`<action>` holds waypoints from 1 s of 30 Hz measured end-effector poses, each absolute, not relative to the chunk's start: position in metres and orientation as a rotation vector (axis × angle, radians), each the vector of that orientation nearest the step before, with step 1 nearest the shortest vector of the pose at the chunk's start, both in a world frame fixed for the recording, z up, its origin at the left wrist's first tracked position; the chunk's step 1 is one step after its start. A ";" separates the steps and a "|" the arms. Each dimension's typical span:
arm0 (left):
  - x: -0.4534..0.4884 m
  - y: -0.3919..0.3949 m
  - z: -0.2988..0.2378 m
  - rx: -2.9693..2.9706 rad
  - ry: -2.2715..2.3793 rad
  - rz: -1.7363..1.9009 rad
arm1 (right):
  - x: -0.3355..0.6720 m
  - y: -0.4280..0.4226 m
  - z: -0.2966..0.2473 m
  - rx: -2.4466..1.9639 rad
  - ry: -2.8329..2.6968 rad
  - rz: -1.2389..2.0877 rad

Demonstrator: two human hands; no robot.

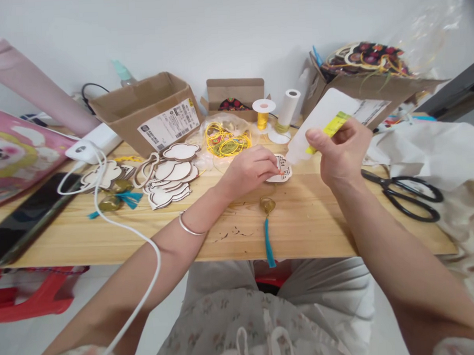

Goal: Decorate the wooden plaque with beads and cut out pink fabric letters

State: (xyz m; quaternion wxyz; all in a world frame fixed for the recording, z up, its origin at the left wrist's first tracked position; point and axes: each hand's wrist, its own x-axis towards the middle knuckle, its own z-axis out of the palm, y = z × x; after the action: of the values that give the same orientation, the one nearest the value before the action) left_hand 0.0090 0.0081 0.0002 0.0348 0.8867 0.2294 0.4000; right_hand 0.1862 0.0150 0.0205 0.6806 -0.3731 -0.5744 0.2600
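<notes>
My left hand [250, 170] reaches to the middle of the table, its fingers bent and closed at the left edge of a small wooden tag [284, 171] with cut-out characters. A bit of orange shows at the fingertips. My right hand [343, 149] is wrapped round a white squeeze bottle [328, 113] with a yellow label, tilted with its lower left end close to the tag. In front of the tag lies a brass-coloured bell [267, 204] with a blue tassel [268, 244] hanging towards the table's front edge.
Cloud-shaped wooden pieces [174, 172] are piled at left, near more bells and a phone [23, 223]. Yellow cord [227, 141], a thread spool [263, 116] and cardboard boxes [148, 113] stand behind. Black scissors [406, 191] lie right. A white cable [153, 244] crosses my left arm.
</notes>
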 end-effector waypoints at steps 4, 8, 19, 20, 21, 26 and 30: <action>0.010 0.007 0.001 2.693 0.767 1.164 | 0.186 0.014 0.021 -0.866 -1.294 0.566; 0.011 0.005 0.000 2.667 0.786 1.151 | 0.187 0.014 0.019 -0.881 -1.294 0.569; 0.010 0.005 0.000 2.644 0.770 1.146 | 0.189 0.016 0.016 -0.881 -1.304 0.565; 0.010 0.005 0.000 2.645 0.768 1.147 | 0.189 0.016 0.016 -0.876 -1.307 0.565; 0.010 0.005 0.000 2.646 0.765 1.149 | 0.189 0.016 0.016 -0.872 -1.311 0.563; 0.010 0.005 0.000 2.666 0.749 1.161 | 0.188 0.015 0.017 -0.874 -1.307 0.546; 0.010 0.005 0.000 2.674 0.748 1.161 | 0.187 0.015 0.018 -0.855 -1.297 0.550</action>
State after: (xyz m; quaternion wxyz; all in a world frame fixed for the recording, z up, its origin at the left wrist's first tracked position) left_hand 0.0099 0.0048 0.0003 0.0659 0.8866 0.2481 0.3849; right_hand 0.1865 0.0153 0.0182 0.6793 -0.3808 -0.5775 0.2451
